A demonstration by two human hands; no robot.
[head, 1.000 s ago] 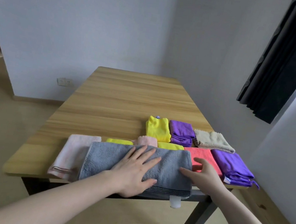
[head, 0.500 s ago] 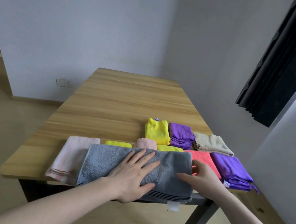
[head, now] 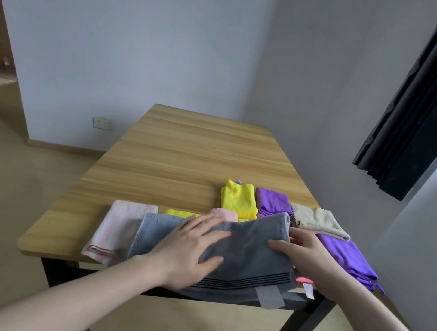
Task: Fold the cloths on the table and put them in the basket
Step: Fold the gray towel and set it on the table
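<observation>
A grey towel [head: 249,253] (black stripes near its hem) lies lower centre, right end lifted, among folded pink, yellow, purple cloths.

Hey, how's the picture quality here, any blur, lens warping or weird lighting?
Head view: soft, even daylight with no glare on the table; wide-angle warping bends the curtain and wall edges; the left hand on the grey towel is slightly motion-blurred, and the right hand looks sharper.

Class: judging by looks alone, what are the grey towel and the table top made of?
Grey towel: probably cotton terry; matte, nubby pile, dark woven stripes near its hem. Table top: wood or wood-look laminate; smooth, faintly glossy, with straight grain bands.
</observation>
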